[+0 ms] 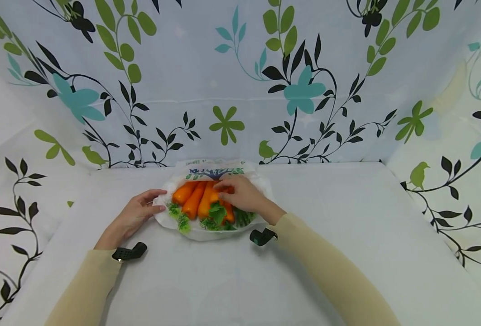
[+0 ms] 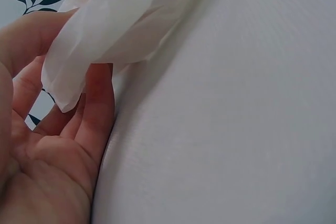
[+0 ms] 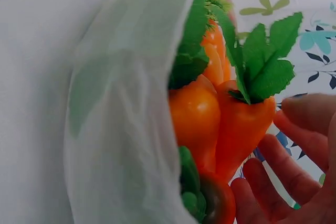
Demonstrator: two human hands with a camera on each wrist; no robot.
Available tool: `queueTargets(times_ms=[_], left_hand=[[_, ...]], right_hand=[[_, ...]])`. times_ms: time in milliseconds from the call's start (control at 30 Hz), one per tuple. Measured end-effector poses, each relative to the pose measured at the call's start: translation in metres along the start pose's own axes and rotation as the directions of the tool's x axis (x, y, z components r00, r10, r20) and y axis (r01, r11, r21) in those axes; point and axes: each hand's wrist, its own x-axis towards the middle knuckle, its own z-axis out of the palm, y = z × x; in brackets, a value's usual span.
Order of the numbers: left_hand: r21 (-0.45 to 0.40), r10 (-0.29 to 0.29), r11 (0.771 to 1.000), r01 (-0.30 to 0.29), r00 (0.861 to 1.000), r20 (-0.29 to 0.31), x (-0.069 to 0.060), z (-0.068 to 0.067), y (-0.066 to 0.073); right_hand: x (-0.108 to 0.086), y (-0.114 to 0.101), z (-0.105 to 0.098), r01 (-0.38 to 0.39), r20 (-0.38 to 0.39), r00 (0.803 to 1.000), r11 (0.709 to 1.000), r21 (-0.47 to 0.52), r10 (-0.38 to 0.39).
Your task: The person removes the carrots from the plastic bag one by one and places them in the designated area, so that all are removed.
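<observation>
A white translucent plastic bag [image 1: 201, 235] with blue and green print lies on the table, its mouth towards me. Inside are several orange carrots [image 1: 193, 200] with green tops, seemingly artificial. My left hand [image 1: 139, 213] pinches the bag's left edge between thumb and fingers, clear in the left wrist view. My right hand [image 1: 242, 194] reaches over the carrots from the right. Its loosely bent fingers [image 3: 286, 174] lie against a carrot with broad leaves [image 3: 244, 129]; no firm grip shows. A dark reddish, rounded thing [image 3: 220, 200] lies below, partly hidden by the bag.
A white cloth covers the table [image 1: 208, 285]. Behind it hangs a patterned curtain [image 1: 175, 90] with leaves, flowers and birds. Green stalks [image 1: 243, 218] stick out at the bag's right side. Each wrist wears a black device [image 1: 130, 251].
</observation>
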Motion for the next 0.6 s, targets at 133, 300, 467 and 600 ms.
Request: queueTargets(times_ms=[133,300,467,600], left_hand=[[0.012,-0.003,1.000,0.003,1.000,-0.006,0.000,0.000,-0.001],[0.029,-0.003,1.000,0.003,1.000,-0.005,-0.002,-0.001,-0.001],[0.064,0.000,0.998,0.000,1.000,-0.001,-0.003,0.000,0.000],[0.041,0.005,0.999,-0.005,1.000,0.003,-0.002,0.001,0.000]], right_hand=[[-0.003,-0.003,0.004,-0.035,0.025,0.999,0.998,-0.043,0.036],[-0.003,-0.007,0.009,-0.006,0.083,0.996,0.995,-0.102,0.014],[-0.005,-0.010,0.008,0.005,0.112,0.994,0.992,-0.128,0.009],[-0.007,-0.011,0.005,-0.001,0.092,0.996,0.997,-0.081,0.009]])
